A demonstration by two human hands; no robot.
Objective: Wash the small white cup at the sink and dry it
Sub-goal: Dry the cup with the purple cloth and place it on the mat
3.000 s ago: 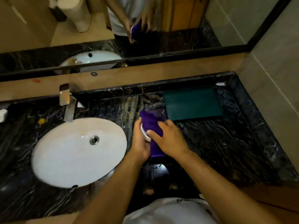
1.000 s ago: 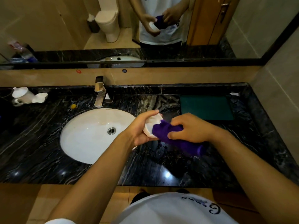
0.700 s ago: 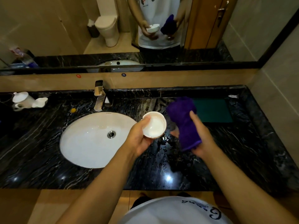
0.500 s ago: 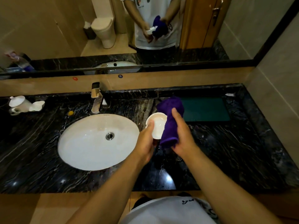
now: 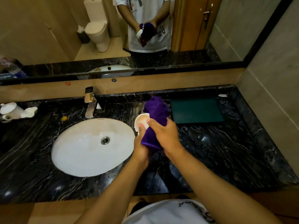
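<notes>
The small white cup is held above the black marble counter, just right of the oval white sink. My left hand grips it from below, with the thumb on its rim. My right hand is closed around a purple cloth and presses it against the cup's right side. The cloth covers about half of the cup and hangs down between my two hands.
A chrome faucet stands behind the sink. A dark green mat lies at the back right of the counter. White teaware sits at the far left, with a small yellow object nearby. A mirror runs along the wall.
The cloth, lifted off the cup for a moment, is back against it. My right hand has closed in on my left hand, and both have dropped slightly toward the sink's right edge.
</notes>
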